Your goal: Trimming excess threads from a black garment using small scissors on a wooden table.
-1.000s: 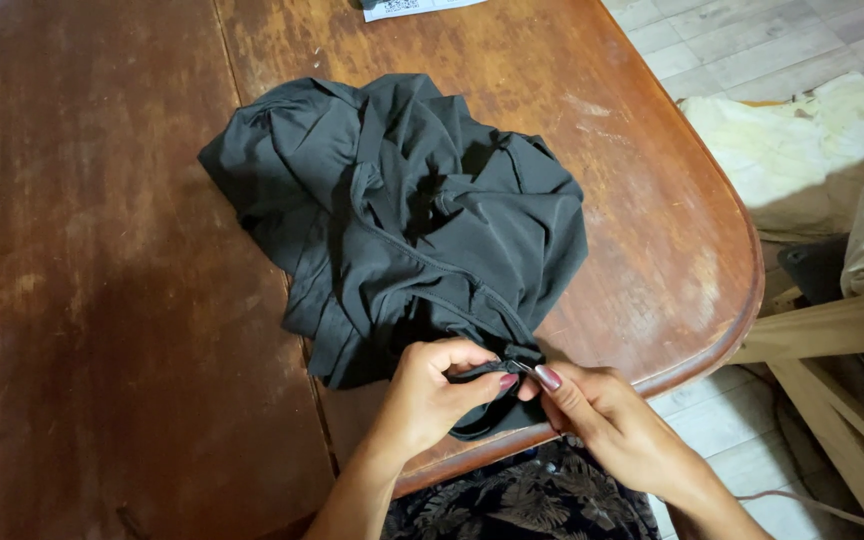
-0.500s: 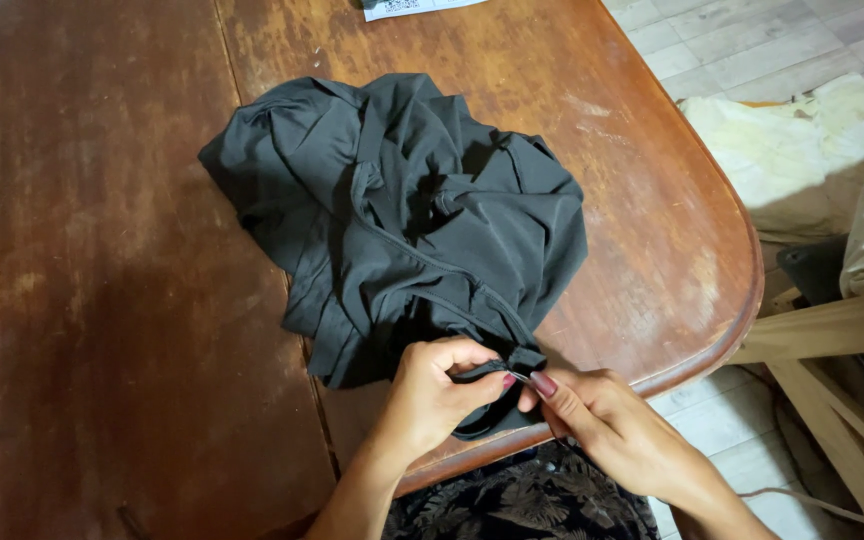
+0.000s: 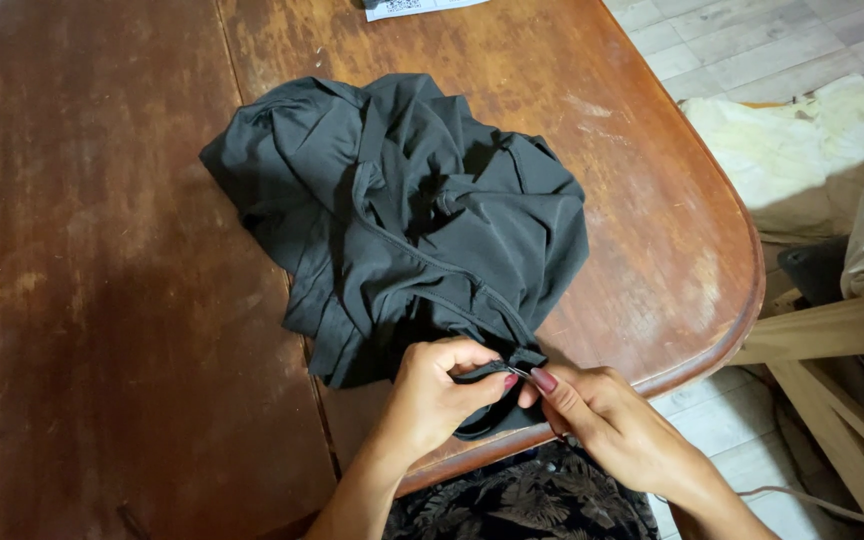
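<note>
Black garment point(image 3: 402, 220) on table point(image 3: 102, 300), near edge pinched between both hands point(image 3: 517, 385).

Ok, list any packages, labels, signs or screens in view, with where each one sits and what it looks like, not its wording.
White printed paper sheet or label: at the far edge of the worn brown wooden table, beyond the crumpled black fabric garment; only its lower strip shows, flat, white with dark print, cut off by the top of the picture.
No packages, signs or screens are visible.

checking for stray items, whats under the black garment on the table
Only the brown wooden table shows around the black garment. Anything beneath its crumpled folds is covered and cannot be seen.
</note>
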